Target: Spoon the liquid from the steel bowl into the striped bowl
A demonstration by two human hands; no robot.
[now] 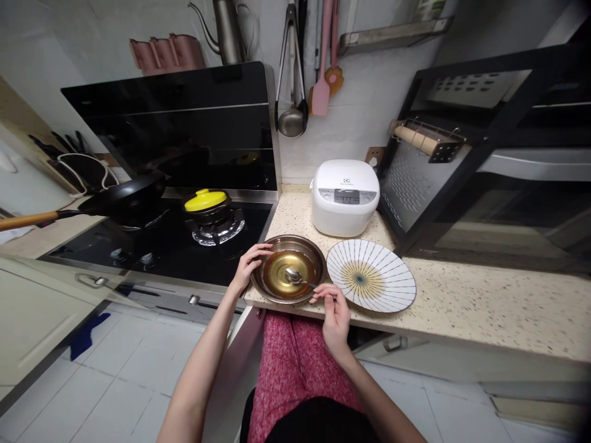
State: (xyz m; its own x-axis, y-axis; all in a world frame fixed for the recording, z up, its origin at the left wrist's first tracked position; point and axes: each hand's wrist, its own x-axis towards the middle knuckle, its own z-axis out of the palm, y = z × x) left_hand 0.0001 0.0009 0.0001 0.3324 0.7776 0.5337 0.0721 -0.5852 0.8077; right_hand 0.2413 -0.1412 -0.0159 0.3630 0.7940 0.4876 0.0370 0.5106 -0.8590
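Counter [462,301] runs under both my hands and off past the right one. Black stove [180,249] is beyond and to the left of my left hand, a shiny black panel [184,117] standing behind it. Oven [530,209] is far off to the right of my right hand. White rice cooker [345,203] sits on the counter, ahead of my right hand. Wok [124,194] with a wooden handle is on the stove, well left of my left hand. Striped plate [388,271] lies flat just right of my right hand. Metal bowl [316,261] stands upright between my hands at the counter's front edge, near the plate, amber liquid [277,277] in it. Small black pot [210,215], yellow lid on, is on the stove ahead-left of my left hand. Left hand [252,264]: half open, fingers loosely bent over the bowl's left rim; can't tell if it grips or just rests. Right hand [336,314]: fingers closed, pinching the handle of a spoon [293,275]. Spoon's head is over the liquid in the bowl; can't tell how deep it dips.
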